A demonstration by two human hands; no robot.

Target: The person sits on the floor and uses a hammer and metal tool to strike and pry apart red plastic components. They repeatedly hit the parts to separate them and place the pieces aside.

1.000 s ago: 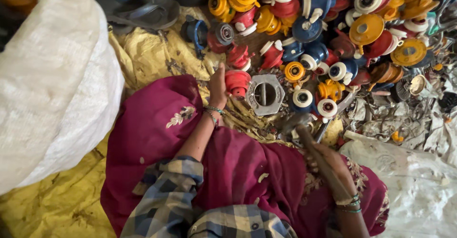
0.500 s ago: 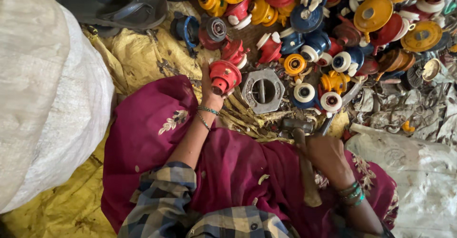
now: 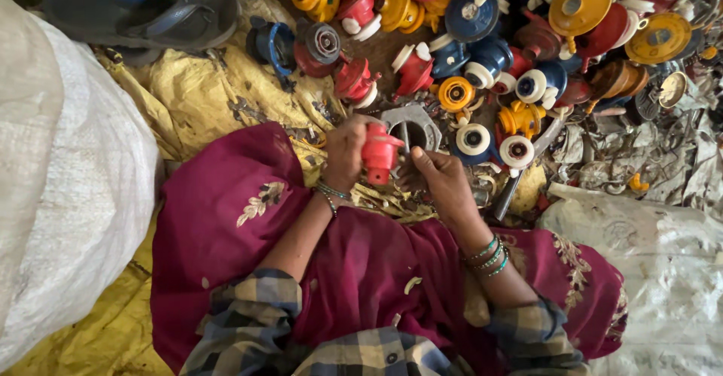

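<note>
The left hand [image 3: 346,150] has its fingers closed round a red plastic part [image 3: 379,154]; the right hand [image 3: 444,184] touches it, fingers half-curled, holding nothing I can tell. A loose one-handed hold could drop it into the heap of plastic parts [image 3: 482,37].

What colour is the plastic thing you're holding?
Red: the red plastic spool-shaped piece in the left hand, seen from the head view.

A crumpled yellow tarp [image 3: 203,90] covers the ground. A large white woven sack [image 3: 60,195] bulks at the left, and a grey sandal [image 3: 143,15] lies at the top left. Pale plastic sheeting [image 3: 655,255] spreads at the right. Soft, even daylight falls throughout.
</note>
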